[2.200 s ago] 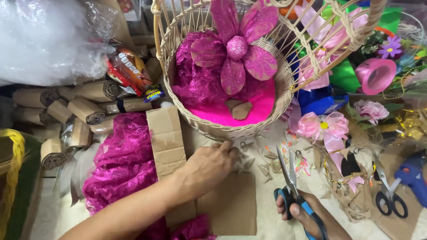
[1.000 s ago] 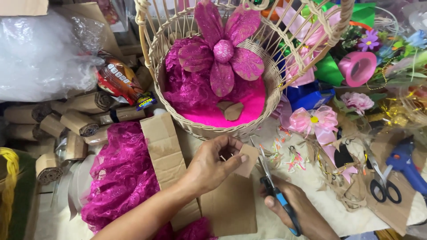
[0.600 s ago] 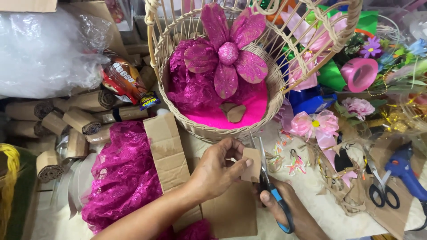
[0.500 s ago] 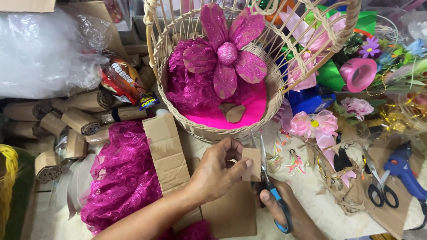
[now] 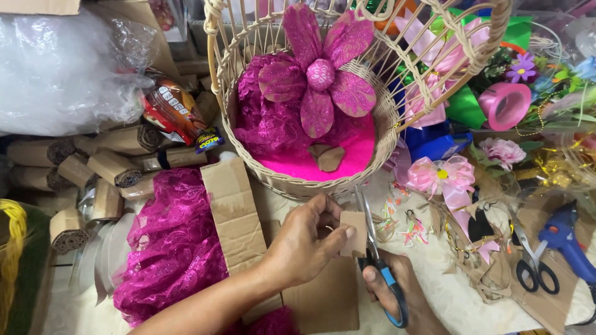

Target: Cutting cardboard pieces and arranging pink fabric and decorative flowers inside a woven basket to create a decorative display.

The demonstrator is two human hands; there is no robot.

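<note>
Work surface [image 5: 434, 291]: crowded to every edge. Little open room remained, only a pale strip in front of the wicker basket [image 5: 298, 180] where both hands worked.

Left hand [image 5: 304, 242]: fingers pinched on a small cardboard piece [image 5: 352, 232], thumb and fingertips on its left edge, held upright just below the basket rim.

Right hand [image 5: 397, 298]: closed through the handles of the blue-handled scissors [image 5: 379, 267]; blades slightly parted, touching the right edge of the cardboard piece and pointing up toward the basket. Hand partly cut off by the lower frame edge.

Under and beside the left forearm: a larger flat cardboard sheet [image 5: 236, 211], with magenta lace fabric [image 5: 174, 248] touching it on the left.

Basket contents: a magenta fabric flower [image 5: 320, 74], more lace, a pink base, and small brown scraps [image 5: 328, 156].

Left margin: paper rolls [image 5: 105, 167] stacked beside a clear plastic bag [image 5: 62, 68]; a snack packet [image 5: 174, 111] lay between the bag and the basket.

Right margin: a pink ribbon bow [image 5: 444, 177], a pink tape roll [image 5: 504, 104], a second pair of black-handled scissors [image 5: 531, 267] and a blue glue gun [image 5: 568, 242], well apart from the hands. Clutter at the upper right was tangled and hard to tell apart.
</note>
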